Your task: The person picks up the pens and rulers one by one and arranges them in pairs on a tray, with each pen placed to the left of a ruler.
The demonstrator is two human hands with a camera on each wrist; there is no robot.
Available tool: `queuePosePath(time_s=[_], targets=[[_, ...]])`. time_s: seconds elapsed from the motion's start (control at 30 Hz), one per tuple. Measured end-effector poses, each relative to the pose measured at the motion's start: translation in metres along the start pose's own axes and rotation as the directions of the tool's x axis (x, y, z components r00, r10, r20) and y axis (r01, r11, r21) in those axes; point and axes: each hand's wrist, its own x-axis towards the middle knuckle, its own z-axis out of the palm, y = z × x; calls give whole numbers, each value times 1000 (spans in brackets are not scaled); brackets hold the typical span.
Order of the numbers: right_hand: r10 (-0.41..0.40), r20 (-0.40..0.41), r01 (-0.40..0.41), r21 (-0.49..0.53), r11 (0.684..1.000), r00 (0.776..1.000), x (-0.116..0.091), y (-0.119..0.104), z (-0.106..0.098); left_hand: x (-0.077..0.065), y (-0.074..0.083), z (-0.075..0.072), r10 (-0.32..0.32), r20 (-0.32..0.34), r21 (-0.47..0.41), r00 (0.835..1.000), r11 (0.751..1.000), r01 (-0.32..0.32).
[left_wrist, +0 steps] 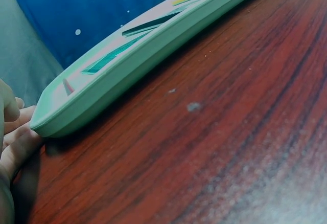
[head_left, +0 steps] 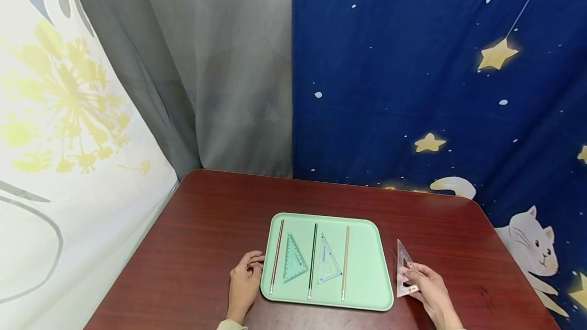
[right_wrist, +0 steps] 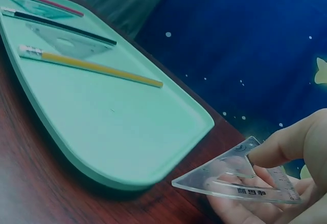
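My right hand pinches a clear set square just off the tray's right side; in the right wrist view the thumb lies on top of the set square with fingers beneath. At the left edge of the pale green tray, my left hand rests with loosely bent fingers touching the rim. On the tray, from left to right, lie a red pencil, a green-tinted set square, a black pencil, a clear set square and a yellow pencil.
The tray sits on a dark red wooden table with rounded corners. Behind the table hang a grey curtain and a blue star-patterned curtain. A white patterned curtain hangs at the left.
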Motion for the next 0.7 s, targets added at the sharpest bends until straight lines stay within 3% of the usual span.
queuePosePath(time_s=[0.3, 0.7], targets=[[-23, 15, 23, 42, 999, 1000, -5, 1, 10, 1, -1, 1, -7, 7, 7, 1000, 1000, 7], [-2, 24, 2, 22, 1000, 1000, -8, -6, 24, 1, -4, 1, -13, 9, 4, 1000, 1000, 13]])
